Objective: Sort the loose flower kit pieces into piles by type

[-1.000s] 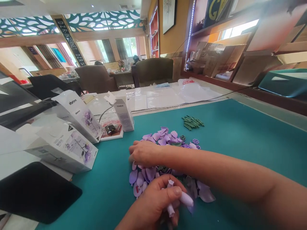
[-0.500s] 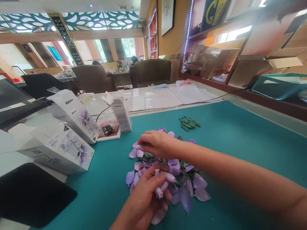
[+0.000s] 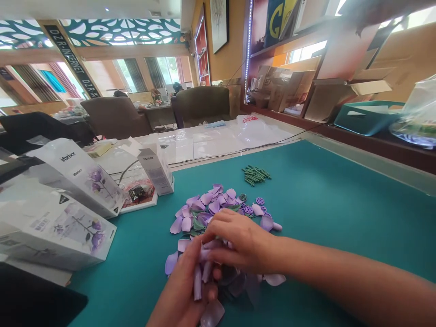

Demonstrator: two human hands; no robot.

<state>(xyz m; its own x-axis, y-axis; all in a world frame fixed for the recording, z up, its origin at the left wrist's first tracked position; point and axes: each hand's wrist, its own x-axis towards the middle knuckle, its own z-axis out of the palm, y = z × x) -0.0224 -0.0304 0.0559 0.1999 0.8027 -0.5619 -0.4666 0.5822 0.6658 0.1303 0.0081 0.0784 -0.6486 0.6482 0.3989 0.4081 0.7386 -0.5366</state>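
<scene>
My left hand (image 3: 182, 284) is closed around several pale purple tube-shaped plastic pieces (image 3: 198, 284), their ends poking out below the fingers. Over it lies my right hand (image 3: 243, 238), its fingers pinched on a pale purple piece at the top of that bunch and partly hiding it. Beneath and beyond both hands spreads a pile of purple plastic petals (image 3: 186, 223) mixed with green leaves (image 3: 198, 225). Small purple wheel-shaped parts (image 3: 260, 200) lie at the pile's right side, near another pale purple tube-shaped piece (image 3: 277, 226).
Green stem pieces (image 3: 256, 174) lie bunched farther back on the teal mat (image 3: 327, 213). At the left stand opened white flower-print boxes (image 3: 78, 227), a narrow box (image 3: 157, 170) and a white tray (image 3: 145, 202). A black flat object (image 3: 37, 295) lies front left.
My right hand has come back from the pile's far left to my left hand, bringing a pale purple piece. The camera view has turned slightly right.
</scene>
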